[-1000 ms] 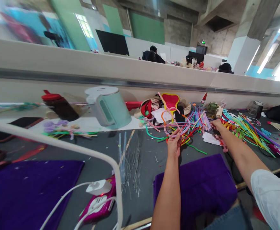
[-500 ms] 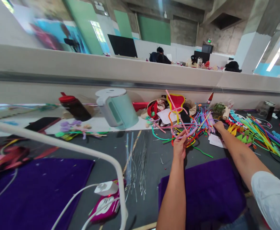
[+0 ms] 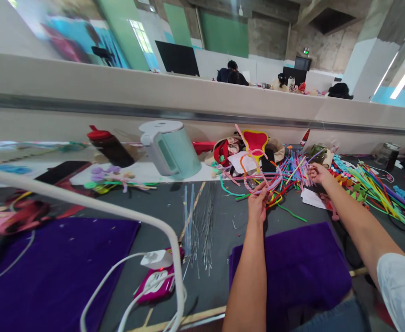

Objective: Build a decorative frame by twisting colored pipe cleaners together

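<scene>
My left hand [image 3: 259,203] is closed on a pink pipe cleaner [image 3: 268,180], bent into loops, with one long end sticking up toward the back. Orange, red, yellow and green pipe cleaners lie under and around these fingers. My right hand [image 3: 319,174] is at the right end of a heap of purple, pink and blue pipe cleaners [image 3: 294,167]. Its fingers are loosely curled and apart, with nothing clearly held between them. Just below it lies a white card [image 3: 313,198]. A red pad with a yellow edge [image 3: 255,142] stands behind the left hand.
A light-blue kettle [image 3: 175,150] and a dark bottle with a red lid [image 3: 110,146] stand along the partition. Thin metal wires [image 3: 207,230] lie left of my arm. A white tube [image 3: 119,207] crosses the left foreground. Folded purple cloth [image 3: 288,267] lies in front.
My right hand has shifted slightly up at the heap and its fingers have loosened. My left hand keeps its hold on the pink pipe cleaner. The camera view has shifted a little.
</scene>
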Available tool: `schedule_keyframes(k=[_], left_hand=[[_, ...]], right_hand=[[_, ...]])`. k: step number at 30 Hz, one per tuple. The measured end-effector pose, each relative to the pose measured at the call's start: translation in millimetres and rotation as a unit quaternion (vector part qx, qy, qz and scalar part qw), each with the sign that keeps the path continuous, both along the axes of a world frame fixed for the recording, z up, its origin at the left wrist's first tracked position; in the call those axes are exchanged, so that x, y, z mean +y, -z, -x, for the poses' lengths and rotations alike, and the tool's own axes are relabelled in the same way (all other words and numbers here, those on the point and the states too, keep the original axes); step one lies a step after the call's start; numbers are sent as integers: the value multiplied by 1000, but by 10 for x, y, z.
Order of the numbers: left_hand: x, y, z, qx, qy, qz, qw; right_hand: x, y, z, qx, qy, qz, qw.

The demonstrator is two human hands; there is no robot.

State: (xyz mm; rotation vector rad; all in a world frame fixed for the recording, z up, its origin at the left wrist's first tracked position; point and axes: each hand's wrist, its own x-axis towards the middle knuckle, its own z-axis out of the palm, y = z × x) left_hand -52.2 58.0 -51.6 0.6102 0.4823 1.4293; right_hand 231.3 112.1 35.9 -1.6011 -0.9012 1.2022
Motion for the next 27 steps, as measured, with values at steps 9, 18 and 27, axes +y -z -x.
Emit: schedule_keyframes(k=[9, 18, 27], left_hand=[[-52, -8, -28, 0, 4, 0, 1000], [-81, -21, -57, 22, 7, -1, 1000], [-115, -15, -63, 72, 7, 7, 997]], right_hand=[[-859, -285, 395, 216, -100, -96, 967], [-1589, -575, 749, 139, -55, -294, 944], [-976, 337, 1191, 180, 79, -283, 939]])
